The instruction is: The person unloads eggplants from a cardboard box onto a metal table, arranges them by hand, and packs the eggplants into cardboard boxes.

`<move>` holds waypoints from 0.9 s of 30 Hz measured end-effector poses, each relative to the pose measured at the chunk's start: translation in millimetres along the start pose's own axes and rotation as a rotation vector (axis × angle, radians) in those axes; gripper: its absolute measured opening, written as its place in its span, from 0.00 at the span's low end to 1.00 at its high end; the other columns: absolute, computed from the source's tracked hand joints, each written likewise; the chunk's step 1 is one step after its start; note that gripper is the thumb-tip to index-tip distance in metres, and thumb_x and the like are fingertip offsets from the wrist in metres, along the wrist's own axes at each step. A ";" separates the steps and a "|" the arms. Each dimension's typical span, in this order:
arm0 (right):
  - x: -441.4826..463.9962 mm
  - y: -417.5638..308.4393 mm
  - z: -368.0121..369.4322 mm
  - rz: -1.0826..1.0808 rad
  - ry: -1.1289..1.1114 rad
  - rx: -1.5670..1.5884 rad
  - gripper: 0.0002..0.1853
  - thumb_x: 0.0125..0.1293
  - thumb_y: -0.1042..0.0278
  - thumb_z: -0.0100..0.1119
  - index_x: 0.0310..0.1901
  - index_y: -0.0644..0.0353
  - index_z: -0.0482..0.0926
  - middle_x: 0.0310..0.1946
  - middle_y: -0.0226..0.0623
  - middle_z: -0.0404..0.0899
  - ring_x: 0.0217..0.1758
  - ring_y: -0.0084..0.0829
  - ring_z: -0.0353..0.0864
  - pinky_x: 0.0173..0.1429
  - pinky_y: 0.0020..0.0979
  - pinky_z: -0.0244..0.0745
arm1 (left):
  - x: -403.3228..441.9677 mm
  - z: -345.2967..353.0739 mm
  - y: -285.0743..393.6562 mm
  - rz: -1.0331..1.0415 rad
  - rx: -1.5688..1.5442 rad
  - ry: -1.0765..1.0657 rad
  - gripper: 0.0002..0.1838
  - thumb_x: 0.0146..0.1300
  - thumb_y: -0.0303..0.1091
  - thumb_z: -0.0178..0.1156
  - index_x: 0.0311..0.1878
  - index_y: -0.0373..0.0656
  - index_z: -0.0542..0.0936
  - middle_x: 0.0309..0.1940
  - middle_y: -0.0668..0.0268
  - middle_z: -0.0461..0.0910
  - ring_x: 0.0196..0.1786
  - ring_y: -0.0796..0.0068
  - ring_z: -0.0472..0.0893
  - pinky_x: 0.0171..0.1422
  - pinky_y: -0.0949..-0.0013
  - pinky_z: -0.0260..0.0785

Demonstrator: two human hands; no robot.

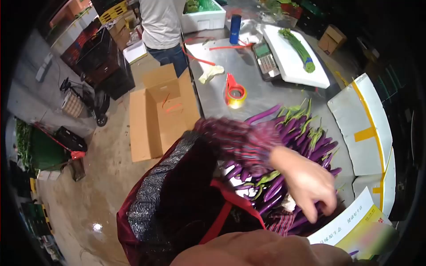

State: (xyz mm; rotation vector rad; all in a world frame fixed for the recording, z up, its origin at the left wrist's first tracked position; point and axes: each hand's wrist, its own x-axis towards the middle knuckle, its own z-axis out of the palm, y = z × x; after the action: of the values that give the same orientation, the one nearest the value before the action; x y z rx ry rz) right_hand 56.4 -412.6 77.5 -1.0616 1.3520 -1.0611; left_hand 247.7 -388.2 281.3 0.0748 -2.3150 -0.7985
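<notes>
Blurred skin (248, 252) lies nearest us, eggplants (321, 150) heaped beyond it on our bench (213, 99).
Over the eggplants our left hand (313, 188) hangs, fingers curled, too smeared for us to tell any grasp; past a striped cuff (282, 221) beside them, we cannot tell what our right hand does. Beyond the eggplants sit a red tape dispenser (230, 88), then a scale (282, 62) bearing a green bundle (299, 49); left of them, an open carton (142, 126); right, white panels (353, 111).

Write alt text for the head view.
The person's left hand, loosely curled, is at a pile of purple eggplants on a metal table. Farther along are a red tape dispenser and a white-topped scale bearing a green vegetable bundle; an open cardboard box stands beside the table.
</notes>
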 end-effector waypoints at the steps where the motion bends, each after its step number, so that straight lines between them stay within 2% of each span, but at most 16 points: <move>1: -0.7 0.2 -1.3 -0.017 -0.002 -0.009 0.18 0.59 0.77 0.55 0.53 0.63 0.75 0.38 0.30 0.78 0.38 0.22 0.73 0.45 0.23 0.69 | 20.6 -1.1 17.8 0.054 -0.106 -0.006 0.19 0.57 0.42 0.65 0.46 0.37 0.80 0.38 0.52 0.81 0.45 0.52 0.80 0.47 0.56 0.73; 4: -0.6 3.1 -2.6 -0.043 0.003 -0.036 0.18 0.60 0.76 0.54 0.53 0.63 0.75 0.39 0.31 0.78 0.39 0.23 0.74 0.47 0.24 0.69 | 68.9 -3.9 56.9 0.200 -0.292 -0.011 0.18 0.58 0.41 0.64 0.45 0.37 0.79 0.39 0.53 0.80 0.45 0.53 0.80 0.47 0.56 0.72; 11: -0.4 4.7 -2.2 -0.077 0.027 -0.088 0.16 0.62 0.73 0.53 0.53 0.63 0.74 0.40 0.33 0.78 0.41 0.25 0.75 0.50 0.26 0.69 | 81.2 20.6 72.0 0.383 -0.264 0.115 0.17 0.58 0.40 0.63 0.43 0.38 0.79 0.38 0.54 0.79 0.44 0.54 0.79 0.46 0.56 0.72; 27: -5.0 7.5 -1.9 -0.142 0.080 -0.327 0.14 0.67 0.68 0.51 0.52 0.63 0.74 0.43 0.37 0.78 0.47 0.30 0.77 0.59 0.30 0.69 | 77.4 38.5 85.0 0.427 -0.155 0.255 0.13 0.58 0.39 0.62 0.40 0.39 0.79 0.36 0.57 0.77 0.41 0.56 0.78 0.45 0.57 0.72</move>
State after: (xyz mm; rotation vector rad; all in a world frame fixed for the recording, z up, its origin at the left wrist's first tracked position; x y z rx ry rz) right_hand 54.4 -406.1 71.2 -1.3839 1.5693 -1.0150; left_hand 177.7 -319.1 352.1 -0.3553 -1.9268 -0.6971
